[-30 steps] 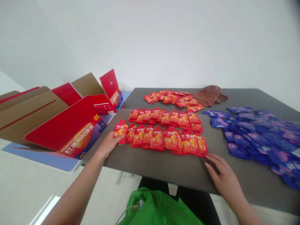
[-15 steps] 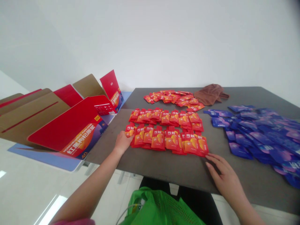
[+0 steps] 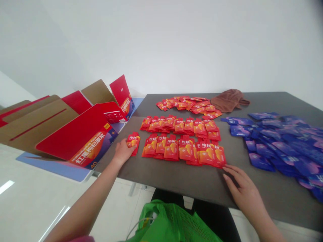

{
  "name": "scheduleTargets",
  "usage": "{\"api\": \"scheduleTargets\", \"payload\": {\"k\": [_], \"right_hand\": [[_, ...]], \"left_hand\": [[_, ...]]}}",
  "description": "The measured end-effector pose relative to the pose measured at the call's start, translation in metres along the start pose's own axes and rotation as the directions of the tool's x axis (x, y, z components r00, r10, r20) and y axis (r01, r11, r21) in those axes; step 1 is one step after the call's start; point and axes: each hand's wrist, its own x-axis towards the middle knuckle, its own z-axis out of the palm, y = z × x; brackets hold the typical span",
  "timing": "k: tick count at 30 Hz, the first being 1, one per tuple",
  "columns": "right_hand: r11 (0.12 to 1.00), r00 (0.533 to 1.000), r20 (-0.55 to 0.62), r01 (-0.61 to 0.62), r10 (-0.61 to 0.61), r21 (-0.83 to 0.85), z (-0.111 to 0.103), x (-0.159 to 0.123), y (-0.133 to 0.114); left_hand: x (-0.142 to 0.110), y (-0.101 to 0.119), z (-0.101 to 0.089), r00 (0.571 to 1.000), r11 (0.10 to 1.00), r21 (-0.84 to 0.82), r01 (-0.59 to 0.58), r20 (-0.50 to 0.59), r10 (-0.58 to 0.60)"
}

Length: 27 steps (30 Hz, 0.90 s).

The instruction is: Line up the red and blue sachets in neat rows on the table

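Observation:
At the left end of the front row, my left hand [image 3: 123,152] is closed on a red-and-orange sachet [image 3: 133,141], gripping its left side a little apart from the others. The front row of overlapping red sachets [image 3: 185,149] lies flat on the dark table [image 3: 161,173]. By the row's right end rests my right hand [image 3: 239,183], fingers stretched out, its fingertips at the edge of the last sachet [image 3: 220,155]. Behind is a second row of red sachets [image 3: 179,125].
A loose pile of red sachets [image 3: 189,103] lies farther back beside a brown cloth [image 3: 230,100]. Many blue-purple sachets [image 3: 282,146] are heaped on the right. Open red cartons [image 3: 83,134] with brown insides stand at left on a blue-edged surface [image 3: 55,168].
My left hand has moved left with a red sachet, drawing it away from the front row's left end. The right hand has stayed nearly in place.

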Motion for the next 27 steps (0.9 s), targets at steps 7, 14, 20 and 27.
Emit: {"api": "scheduleTargets", "payload": {"k": [7,14,20,27], "right_hand": [[1.0,1.0,0.009,-0.009,0.009,-0.003,0.0,0.0,0.002],[1.0,1.0,0.023,-0.019,0.019,0.003,0.0,-0.001,0.002],[1.0,1.0,0.02,-0.013,0.013,0.01,0.001,-0.001,0.002],[1.0,1.0,0.015,-0.023,0.023,0.014,0.001,-0.001,0.0]], "left_hand": [[-0.048,0.033,0.006,0.789,0.796,0.033,-0.604,0.161,0.593],[-0.044,0.013,0.015,0.57,0.575,0.105,-0.811,0.361,0.738],[-0.029,0.0,0.017,0.471,0.46,0.116,-0.88,0.327,0.819],[-0.009,-0.005,0.021,0.412,0.408,0.077,-0.91,0.277,0.868]]}}
